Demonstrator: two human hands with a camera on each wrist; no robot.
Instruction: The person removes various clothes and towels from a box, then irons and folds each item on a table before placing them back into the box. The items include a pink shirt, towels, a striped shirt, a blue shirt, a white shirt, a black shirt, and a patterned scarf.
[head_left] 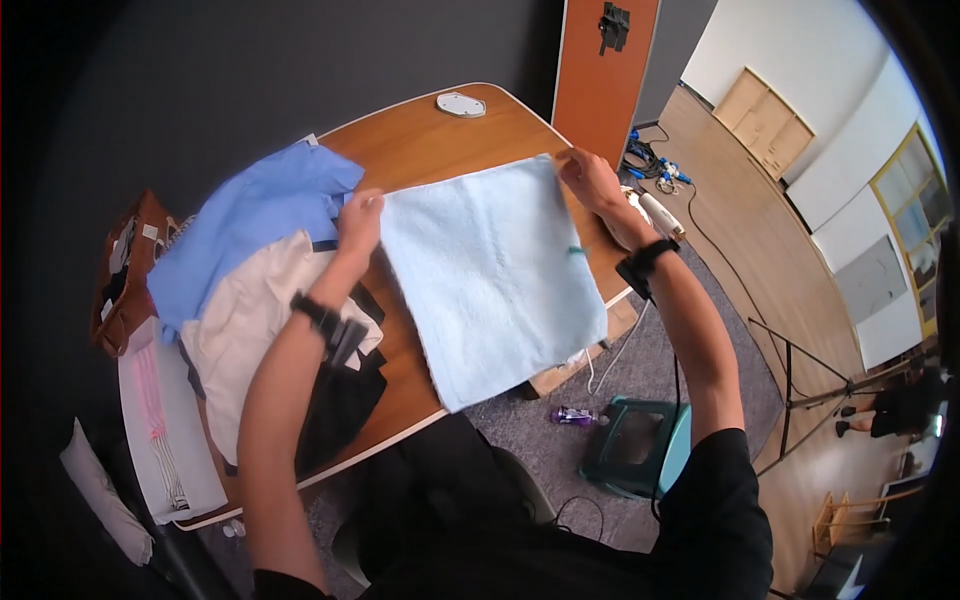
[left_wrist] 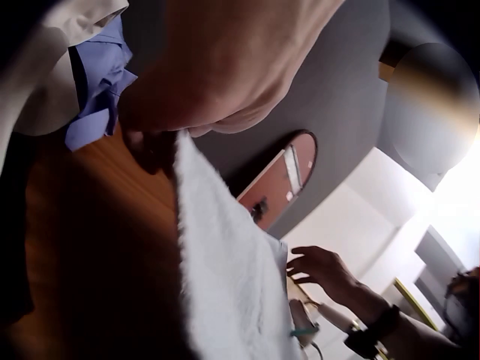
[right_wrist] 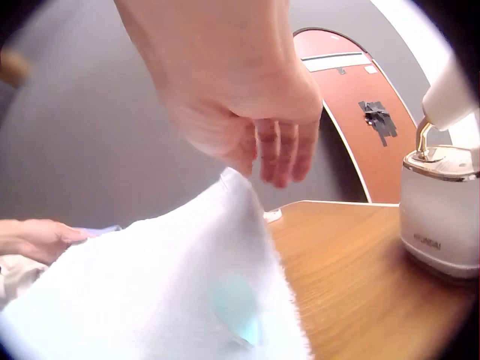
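Note:
A light-blue towel point(head_left: 495, 275) with a green tag is spread out between both hands, its near edge reaching past the table's front edge. At its far left corner my left hand point(head_left: 360, 228) pinches the fabric, and the left wrist view shows the towel edge point(left_wrist: 217, 247) dropping from those fingers. By the far right corner is my right hand point(head_left: 597, 185). In the right wrist view a raised corner of the towel point(right_wrist: 229, 187) meets that hand's thumb and forefinger, while the other fingers hang loosely. Left of the towel lie blue clothing point(head_left: 245, 215) and a cream garment point(head_left: 250, 290).
Dark fabric point(head_left: 345, 410) lies near the wooden table's point(head_left: 425, 140) front edge. A white appliance point(right_wrist: 439, 210) stands at the right end. On the left are a brown bag point(head_left: 125, 275) and a white box point(head_left: 205, 440). A teal stool point(head_left: 625, 450) stands on the floor.

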